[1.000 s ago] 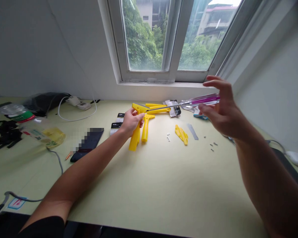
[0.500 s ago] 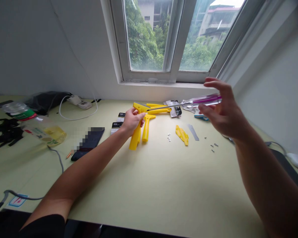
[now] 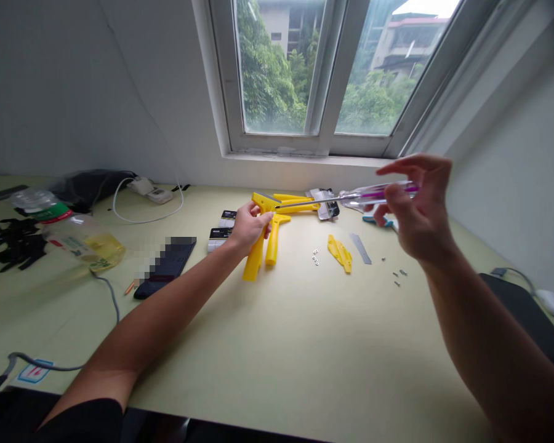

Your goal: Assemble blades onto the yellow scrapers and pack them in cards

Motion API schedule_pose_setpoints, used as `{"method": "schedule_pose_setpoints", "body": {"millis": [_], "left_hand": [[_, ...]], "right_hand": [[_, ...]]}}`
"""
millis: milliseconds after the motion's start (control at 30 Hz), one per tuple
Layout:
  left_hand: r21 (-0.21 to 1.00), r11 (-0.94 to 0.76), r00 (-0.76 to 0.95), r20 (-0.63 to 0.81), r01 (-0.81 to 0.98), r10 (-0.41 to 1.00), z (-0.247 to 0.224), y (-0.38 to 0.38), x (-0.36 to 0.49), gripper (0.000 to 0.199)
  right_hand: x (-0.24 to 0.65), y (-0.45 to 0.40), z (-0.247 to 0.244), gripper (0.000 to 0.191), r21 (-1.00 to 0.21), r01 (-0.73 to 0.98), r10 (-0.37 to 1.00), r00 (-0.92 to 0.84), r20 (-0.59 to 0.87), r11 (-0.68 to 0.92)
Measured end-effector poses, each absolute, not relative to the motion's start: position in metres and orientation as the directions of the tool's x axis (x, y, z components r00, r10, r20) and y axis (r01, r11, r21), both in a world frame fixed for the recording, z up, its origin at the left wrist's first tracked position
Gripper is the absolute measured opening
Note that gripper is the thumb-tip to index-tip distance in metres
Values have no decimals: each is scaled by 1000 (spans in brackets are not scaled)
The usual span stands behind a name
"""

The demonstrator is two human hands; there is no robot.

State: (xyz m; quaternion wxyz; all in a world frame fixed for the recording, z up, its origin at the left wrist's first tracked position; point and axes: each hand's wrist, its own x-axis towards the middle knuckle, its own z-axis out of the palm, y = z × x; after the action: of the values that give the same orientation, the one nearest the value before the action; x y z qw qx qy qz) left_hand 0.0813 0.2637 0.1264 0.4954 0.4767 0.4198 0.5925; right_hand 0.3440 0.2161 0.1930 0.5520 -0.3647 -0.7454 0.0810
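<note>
Black sleeve (image 3: 85,424) on left side: plain dark cloth, ends in a curved edge. Weave too dark to read. Left forearm (image 3: 180,301) bare below it, slim, tapering. Left hand (image 3: 248,227) bare. Right forearm (image 3: 471,307) bare as well, broader toward edge of view, narrowing upward. Right hand (image 3: 422,224) bare, slim-fingered.

Yellow tool (image 3: 253,261) part-hidden, screws (image 3: 396,274) indistinct (too small), window (image 3: 335,86) cropped
</note>
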Motion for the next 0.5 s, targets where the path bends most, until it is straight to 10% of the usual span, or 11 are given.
{"method": "schedule_pose_setpoints", "body": {"millis": [500], "left_hand": [[967, -175, -83, 162, -188, 983, 125, 267, 78, 22]], "right_hand": [[353, 222, 193, 37, -392, 764, 688, -92, 720, 512]]}}
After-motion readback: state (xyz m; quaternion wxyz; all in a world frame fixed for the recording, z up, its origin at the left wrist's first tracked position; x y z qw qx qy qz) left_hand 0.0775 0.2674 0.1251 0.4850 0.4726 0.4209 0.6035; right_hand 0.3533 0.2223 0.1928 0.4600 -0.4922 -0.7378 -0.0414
